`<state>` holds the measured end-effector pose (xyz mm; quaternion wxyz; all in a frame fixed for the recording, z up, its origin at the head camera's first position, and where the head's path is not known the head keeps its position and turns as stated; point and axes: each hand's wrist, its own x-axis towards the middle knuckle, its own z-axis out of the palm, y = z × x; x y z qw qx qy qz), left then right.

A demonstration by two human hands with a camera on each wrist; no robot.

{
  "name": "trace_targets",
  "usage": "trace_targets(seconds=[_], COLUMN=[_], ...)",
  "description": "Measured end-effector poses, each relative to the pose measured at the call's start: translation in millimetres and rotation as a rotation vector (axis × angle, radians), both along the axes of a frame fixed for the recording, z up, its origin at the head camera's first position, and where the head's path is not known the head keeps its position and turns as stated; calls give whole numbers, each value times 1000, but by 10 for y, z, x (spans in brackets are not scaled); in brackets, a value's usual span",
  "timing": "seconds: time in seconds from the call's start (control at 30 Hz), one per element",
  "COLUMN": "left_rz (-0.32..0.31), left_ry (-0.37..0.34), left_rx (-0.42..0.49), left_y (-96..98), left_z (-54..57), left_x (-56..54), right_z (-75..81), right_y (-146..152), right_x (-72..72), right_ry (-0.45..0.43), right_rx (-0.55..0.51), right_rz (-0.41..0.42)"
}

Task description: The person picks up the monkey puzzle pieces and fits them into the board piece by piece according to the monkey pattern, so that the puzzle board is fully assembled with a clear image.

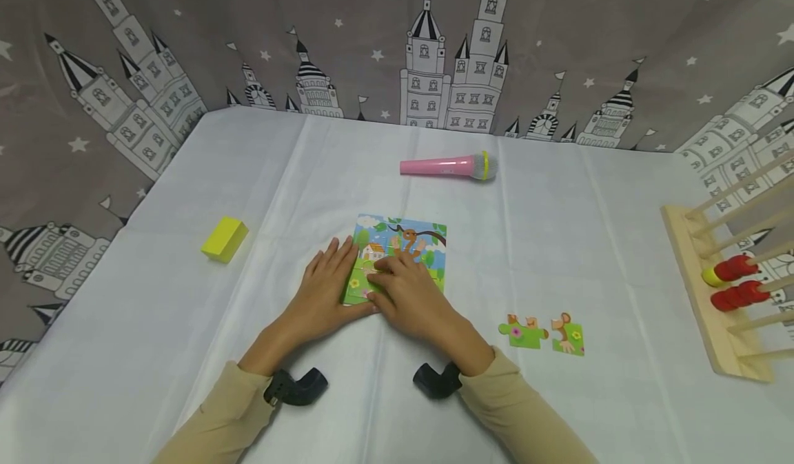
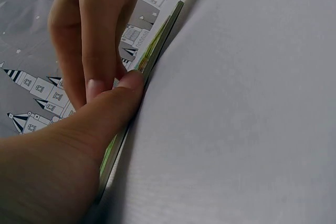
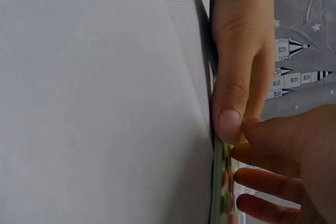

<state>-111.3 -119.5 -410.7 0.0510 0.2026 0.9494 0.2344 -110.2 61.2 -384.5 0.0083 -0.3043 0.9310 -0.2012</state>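
A jigsaw puzzle (image 1: 372,226) in a thin tray, picturing a sky, a house, a branch and a brown animal, lies flat in front of me. My left hand (image 1: 322,285) rests along its left side, fingers straight, with the thumb at the near edge. My right hand (image 1: 412,295) is over the puzzle's near part, its fingertips pressing on the surface and hiding some of it. In the right wrist view these fingers (image 3: 270,182) are spread, tips down on the puzzle. Two loose puzzle pieces, one wider piece (image 1: 525,333) and a corner piece (image 1: 568,335), lie to the right.
A pink toy microphone (image 1: 440,167) lies beyond the puzzle. On the left is a yellow block (image 1: 225,240). A wooden peg rack (image 1: 701,291) with red and yellow beads stands at the right edge. Behind the white tablecloth (image 1: 310,167) hangs a grey castle-print cloth (image 1: 360,9).
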Motion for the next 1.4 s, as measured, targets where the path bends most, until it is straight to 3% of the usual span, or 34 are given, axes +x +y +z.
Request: trace_targets(seconds=[0.3, 0.5, 0.87, 1.1, 1.27, 1.4], left_rz=[21, 33, 43, 43, 44, 44], left_ry=[-11, -31, -39, -39, -49, -55], left_rx=[1, 10, 27, 22, 13, 8], left_y=[17, 29, 29, 25, 25, 24], left_z=[-15, 3, -2, 7, 13, 15], left_x=[-9, 2, 6, 7, 2, 0], right_z=[110, 144, 141, 149, 141, 104], right_y=[328, 779, 1547, 1762, 1822, 1839], right_x=[94, 160, 344, 459, 511, 546], right_ry=[-70, -116, -229, -188, -251, -250], right_rx=[-56, -48, -66, -48, -21, -8], right_rz=[-89, -203, -322, -377, -412, -409])
